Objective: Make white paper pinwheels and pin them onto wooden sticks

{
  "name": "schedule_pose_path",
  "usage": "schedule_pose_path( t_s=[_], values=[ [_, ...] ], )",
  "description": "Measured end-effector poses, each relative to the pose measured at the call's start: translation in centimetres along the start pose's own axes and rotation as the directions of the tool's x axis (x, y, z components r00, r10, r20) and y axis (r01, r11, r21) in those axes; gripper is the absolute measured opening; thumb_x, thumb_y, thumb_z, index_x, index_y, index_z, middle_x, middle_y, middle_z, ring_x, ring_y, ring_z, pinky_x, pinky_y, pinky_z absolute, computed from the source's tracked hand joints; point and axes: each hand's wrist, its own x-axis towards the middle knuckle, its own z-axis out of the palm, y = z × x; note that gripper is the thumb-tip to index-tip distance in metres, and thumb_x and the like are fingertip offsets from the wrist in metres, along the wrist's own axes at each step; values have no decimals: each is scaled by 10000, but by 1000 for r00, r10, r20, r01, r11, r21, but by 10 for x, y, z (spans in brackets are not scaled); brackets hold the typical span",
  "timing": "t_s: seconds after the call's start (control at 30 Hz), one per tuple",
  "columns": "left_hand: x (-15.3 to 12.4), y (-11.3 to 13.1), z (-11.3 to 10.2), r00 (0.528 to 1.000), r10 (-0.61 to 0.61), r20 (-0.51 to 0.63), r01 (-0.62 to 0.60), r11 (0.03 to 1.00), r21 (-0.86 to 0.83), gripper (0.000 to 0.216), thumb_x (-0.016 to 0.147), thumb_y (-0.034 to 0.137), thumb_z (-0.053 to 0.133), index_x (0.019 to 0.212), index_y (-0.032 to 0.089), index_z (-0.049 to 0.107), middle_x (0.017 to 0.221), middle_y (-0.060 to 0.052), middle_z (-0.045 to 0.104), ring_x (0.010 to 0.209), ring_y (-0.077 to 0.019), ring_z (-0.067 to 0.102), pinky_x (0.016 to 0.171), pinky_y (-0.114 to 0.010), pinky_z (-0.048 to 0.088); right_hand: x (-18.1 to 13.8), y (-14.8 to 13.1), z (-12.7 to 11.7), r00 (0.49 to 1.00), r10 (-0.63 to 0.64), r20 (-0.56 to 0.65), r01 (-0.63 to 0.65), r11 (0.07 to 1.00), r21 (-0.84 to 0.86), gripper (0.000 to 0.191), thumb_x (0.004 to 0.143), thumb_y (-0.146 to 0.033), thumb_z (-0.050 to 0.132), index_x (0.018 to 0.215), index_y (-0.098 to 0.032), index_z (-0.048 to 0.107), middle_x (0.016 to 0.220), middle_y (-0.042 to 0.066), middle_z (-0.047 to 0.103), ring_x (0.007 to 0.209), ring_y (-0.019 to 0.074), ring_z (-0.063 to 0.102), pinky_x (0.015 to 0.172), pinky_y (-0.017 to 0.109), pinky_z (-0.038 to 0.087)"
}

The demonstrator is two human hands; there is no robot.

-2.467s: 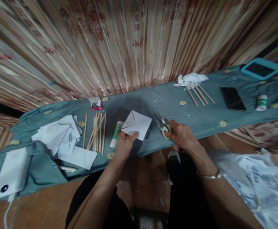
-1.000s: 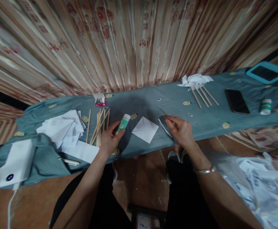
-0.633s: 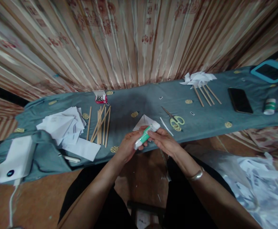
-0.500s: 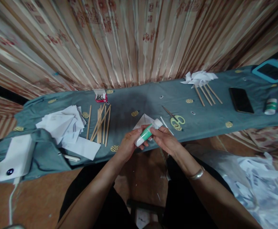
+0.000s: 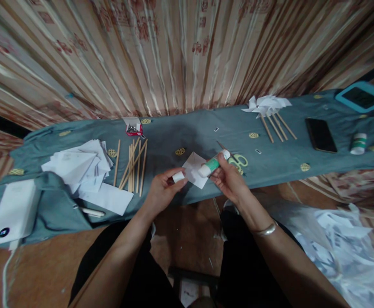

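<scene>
My right hand (image 5: 230, 177) is closed around a green and white glue stick (image 5: 213, 165), its uncapped end pointing left. Between thumb and fingers of my left hand (image 5: 166, 188) is the white cap (image 5: 178, 176), held apart from the stick. Under and between the hands, a square of folded white paper (image 5: 194, 169) lies on the cloth near the table's front edge. Scissors with pale green handles (image 5: 239, 161) rest just beyond my right hand, which partly covers them.
Wooden sticks (image 5: 131, 164), a white paper pile (image 5: 80, 164) and a small red box of metal pins (image 5: 133, 128) lie left. Paper pinwheels (image 5: 266, 105), a phone (image 5: 320, 134), another glue stick (image 5: 358, 143) and a blue-framed tablet (image 5: 363, 96) are right. A white device (image 5: 15, 209) stands far left.
The cap has come off the glue stick. My left hand has moved left with the cap, and my right hand slightly right with the stick, uncovering the folded paper.
</scene>
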Motion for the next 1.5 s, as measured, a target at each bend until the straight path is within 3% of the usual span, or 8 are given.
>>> schedule_pose_path(
  t_s=[0.13,0.27,0.6,0.8,0.87,1.07,1.33,1.5],
  values=[
    [10,-11,-23,967,254,1,-215,817,536,369,822,226,597,1177,223,701,1164,-91,667,1011,-232,631,907,-391,526,1,1,-2,998,59,27,-60,997,56,463,675,-631,775,744,-220,573,560,-44,632,492,83,572,423,166,452],
    [18,-20,-29,955,289,73,-248,634,733,346,876,180,531,1175,215,702,1193,-105,648,1136,-273,571,1036,-474,453,-1,1,1,992,83,97,-89,994,63,403,676,-540,813,807,-220,605,659,-16,702,592,109,655,515,181,534],
    [23,-25,-25,933,339,121,-303,559,772,433,878,202,576,1308,150,581,1368,-157,559,1286,-310,497,1098,-515,430,-2,-10,-2,997,75,-4,-71,960,271,233,637,-222,855,758,-198,657,740,-17,752,694,113,715,732,201,620],
    [5,-17,1,831,517,203,-457,428,780,322,927,159,505,1233,180,605,1344,-125,588,1313,-281,482,1110,-528,412,-2,-17,-5,1000,-14,-18,18,965,262,252,570,-153,888,717,-180,685,749,-16,744,713,102,705,773,185,604],
    [-4,-15,16,811,509,288,-519,399,756,302,950,173,484,1227,172,606,1317,-125,608,1326,-277,477,1141,-543,367,-2,-19,-5,999,-29,-45,38,975,221,250,571,-176,897,707,-189,688,716,-33,725,648,78,672,690,158,592],
    [-15,-23,38,857,366,363,-498,406,766,495,913,335,603,1359,152,495,1484,-212,447,1454,-374,309,1127,-614,340,2,-28,-6,990,-108,-87,110,994,23,250,544,-228,895,717,-199,718,625,-50,657,490,34,514,366,101,372],
    [-14,-31,38,864,354,359,-486,396,779,522,893,356,633,1340,118,508,1480,-236,446,1438,-386,336,1137,-606,320,8,-28,-11,995,24,-98,-14,995,95,210,568,-283,819,716,-204,693,706,-15,714,580,84,588,459,165,465],
    [-15,-29,40,875,336,349,-468,402,787,545,898,368,622,1365,122,487,1508,-227,422,1448,-376,320,1155,-608,280,9,-17,-5,987,-122,-101,116,991,-71,195,599,-277,819,712,-202,677,679,-33,698,542,70,530,449,184,380]
  ],
)
